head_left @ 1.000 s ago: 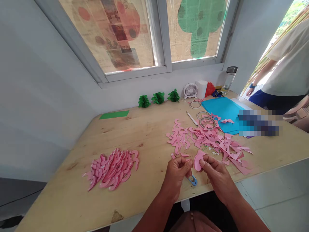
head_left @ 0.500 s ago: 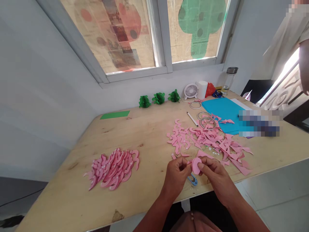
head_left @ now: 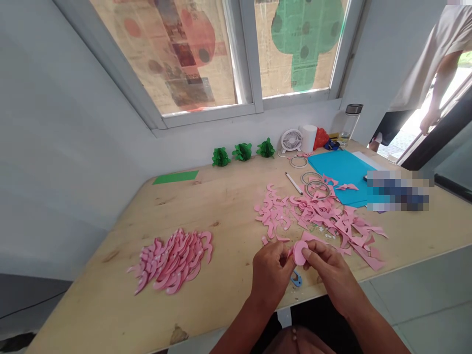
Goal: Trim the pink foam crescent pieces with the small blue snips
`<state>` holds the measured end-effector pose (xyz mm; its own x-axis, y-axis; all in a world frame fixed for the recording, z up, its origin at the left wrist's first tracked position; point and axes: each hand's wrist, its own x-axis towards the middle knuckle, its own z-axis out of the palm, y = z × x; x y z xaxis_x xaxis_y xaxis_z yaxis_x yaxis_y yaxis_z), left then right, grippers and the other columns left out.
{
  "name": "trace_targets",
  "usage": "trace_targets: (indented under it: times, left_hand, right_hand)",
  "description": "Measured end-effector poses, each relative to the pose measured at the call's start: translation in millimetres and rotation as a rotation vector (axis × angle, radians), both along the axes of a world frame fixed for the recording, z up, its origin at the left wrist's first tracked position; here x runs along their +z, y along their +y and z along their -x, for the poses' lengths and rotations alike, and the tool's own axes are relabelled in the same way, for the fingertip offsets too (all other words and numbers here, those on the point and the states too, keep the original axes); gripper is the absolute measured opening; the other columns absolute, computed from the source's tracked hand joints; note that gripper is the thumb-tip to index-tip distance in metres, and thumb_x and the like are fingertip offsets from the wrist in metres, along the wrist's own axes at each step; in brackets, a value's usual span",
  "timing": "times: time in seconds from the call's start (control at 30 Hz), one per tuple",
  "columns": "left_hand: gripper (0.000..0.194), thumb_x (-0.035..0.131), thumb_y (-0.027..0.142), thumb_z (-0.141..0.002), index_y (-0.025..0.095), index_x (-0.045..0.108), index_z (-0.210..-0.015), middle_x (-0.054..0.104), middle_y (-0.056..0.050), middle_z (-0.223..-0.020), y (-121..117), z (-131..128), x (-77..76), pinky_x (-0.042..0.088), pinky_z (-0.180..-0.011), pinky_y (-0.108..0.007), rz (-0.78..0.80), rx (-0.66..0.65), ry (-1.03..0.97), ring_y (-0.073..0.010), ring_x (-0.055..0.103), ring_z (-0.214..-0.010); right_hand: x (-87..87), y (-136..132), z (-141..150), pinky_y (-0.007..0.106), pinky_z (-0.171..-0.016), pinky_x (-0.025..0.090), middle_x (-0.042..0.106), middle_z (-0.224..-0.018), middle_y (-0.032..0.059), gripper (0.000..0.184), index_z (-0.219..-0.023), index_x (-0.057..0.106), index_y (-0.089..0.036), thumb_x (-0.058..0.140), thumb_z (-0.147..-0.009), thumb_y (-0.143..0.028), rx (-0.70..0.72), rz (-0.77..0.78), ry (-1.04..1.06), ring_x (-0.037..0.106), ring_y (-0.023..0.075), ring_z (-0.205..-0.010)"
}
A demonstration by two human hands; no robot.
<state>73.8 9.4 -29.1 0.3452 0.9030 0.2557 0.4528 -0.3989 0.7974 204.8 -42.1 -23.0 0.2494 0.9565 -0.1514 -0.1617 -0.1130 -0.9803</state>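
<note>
Near the table's front edge, a small round pink paper piece [head_left: 300, 253] is held between both hands. My left hand [head_left: 273, 270] is closed, its thumb and fingers pinching the left side of the piece. On the right side my right hand [head_left: 324, 260] pinches it between thumb and curled fingers. A blue tool [head_left: 296, 279] with a loop-like end lies on the table just below, partly hidden by my left hand. Pink paper scraps [head_left: 332, 216] spread just beyond the hands. Farther left lies a heap of curved pink paper pieces [head_left: 177, 260] with white dots.
On the wooden table [head_left: 221, 196] lie blue sheets [head_left: 339, 172], metal rings [head_left: 317, 189], a white pen [head_left: 294, 183] and a green strip [head_left: 175, 177]. Green paper ornaments [head_left: 242, 152], a small fan [head_left: 291, 140] and a glass bottle [head_left: 349, 125] stand along the wall. A person [head_left: 427, 73] stands at right.
Both hands keep their grip on the pink piece, with my left hand shifted slightly. The person at the right has moved, and more of the doorway shows.
</note>
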Motion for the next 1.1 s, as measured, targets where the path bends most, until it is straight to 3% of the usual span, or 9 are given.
trace_targets:
  times: [0.2, 0.33, 0.5, 0.63, 0.7, 0.83, 0.97, 1.1]
  left_hand:
    - [0.030, 0.059, 0.020, -0.077, 0.020, 0.040, -0.053, 0.051, 0.000, -0.052, 6.4, -2.2, 2.6, 0.028, -0.054, -0.028, -0.223, -0.080, 0.215, -0.0140, 0.042, -0.051]
    - [0.026, 0.059, 0.017, -0.075, 0.020, 0.045, -0.054, 0.055, -0.002, -0.053, 15.6, -7.0, 7.3, 0.028, -0.054, -0.029, -0.251, -0.150, 0.364, -0.0159, 0.046, -0.054]
    - [0.025, 0.063, 0.027, -0.077, 0.019, 0.053, -0.055, 0.057, -0.001, -0.054, 26.0, -14.0, 18.5, 0.026, -0.051, -0.027, -0.129, -0.268, 0.350, -0.0139, 0.047, -0.052]
    - [0.020, 0.071, 0.039, -0.070, 0.019, 0.065, -0.072, 0.061, 0.002, -0.060, 49.4, -6.2, 29.1, 0.033, -0.051, -0.022, 0.139, -0.417, 0.307, -0.0116, 0.051, -0.053]
    - [0.023, 0.070, 0.036, -0.071, 0.020, 0.067, -0.086, 0.067, 0.002, -0.070, 75.1, -0.2, 32.2, 0.040, -0.055, -0.021, 0.223, -0.481, 0.253, -0.0115, 0.057, -0.059]
    - [0.019, 0.055, 0.031, -0.082, 0.017, 0.067, -0.081, 0.069, -0.001, -0.071, 151.0, -1.1, 31.0, 0.047, -0.058, -0.022, 0.100, -0.129, 0.267, -0.0135, 0.063, -0.063]
    - [0.018, 0.058, 0.026, -0.079, 0.018, 0.065, -0.093, 0.071, -0.006, -0.087, 232.5, -20.2, 25.6, 0.050, -0.071, -0.028, -0.014, 0.081, 0.339, -0.0185, 0.067, -0.079]
    - [0.020, 0.055, 0.018, -0.079, 0.018, 0.065, -0.097, 0.069, -0.011, -0.102, 298.3, -40.4, 27.3, 0.046, -0.086, -0.036, -0.115, 0.233, 0.438, -0.0263, 0.063, -0.101]
  right_hand:
    - [-1.2, 5.4, -1.0, 0.025, -0.058, 0.040, 0.052, -0.059, -0.0013, 0.030, -0.062, 0.061, -0.018, 0.066, -0.074, -0.045, -0.005, 0.011, 0.002, 0.045, 0.0126, -0.059]
    - [-10.0, 10.8, -6.8, 0.025, -0.059, 0.039, 0.053, -0.059, -0.0007, 0.031, -0.061, 0.061, -0.018, 0.065, -0.075, -0.046, 0.010, 0.001, -0.003, 0.046, 0.0138, -0.060]
    - [-17.1, 16.9, -15.1, 0.025, -0.061, 0.038, 0.055, -0.063, 0.0007, 0.036, -0.056, 0.056, -0.017, 0.065, -0.075, -0.046, 0.024, 0.015, 0.046, 0.047, 0.0142, -0.064]
    - [-21.2, 19.9, -19.6, 0.024, -0.059, 0.038, 0.054, -0.061, -0.0004, 0.033, -0.062, 0.060, -0.016, 0.067, -0.074, -0.046, -0.016, 0.058, 0.106, 0.047, 0.0130, -0.062]
    - [-25.5, 21.0, -20.3, 0.022, -0.055, 0.037, 0.052, -0.059, -0.0010, 0.034, -0.062, 0.061, -0.016, 0.068, -0.073, -0.047, -0.080, 0.096, 0.096, 0.045, 0.0119, -0.058]
    - [-35.4, 21.8, -17.4, 0.021, -0.050, 0.035, 0.050, -0.058, -0.0012, 0.036, -0.062, 0.062, -0.016, 0.067, -0.073, -0.050, -0.139, 0.128, 0.059, 0.043, 0.0107, -0.055]
    - [-42.3, 21.3, -13.6, 0.021, -0.053, 0.041, 0.050, -0.059, -0.0005, 0.036, -0.061, 0.060, -0.017, 0.064, -0.074, -0.050, -0.124, 0.081, -0.014, 0.046, 0.0127, -0.057]
    - [-49.1, 22.0, -12.5, 0.018, -0.055, 0.042, 0.050, -0.058, -0.0013, 0.036, -0.057, 0.056, -0.018, 0.064, -0.076, -0.046, -0.142, 0.032, -0.063, 0.048, 0.0115, -0.058]
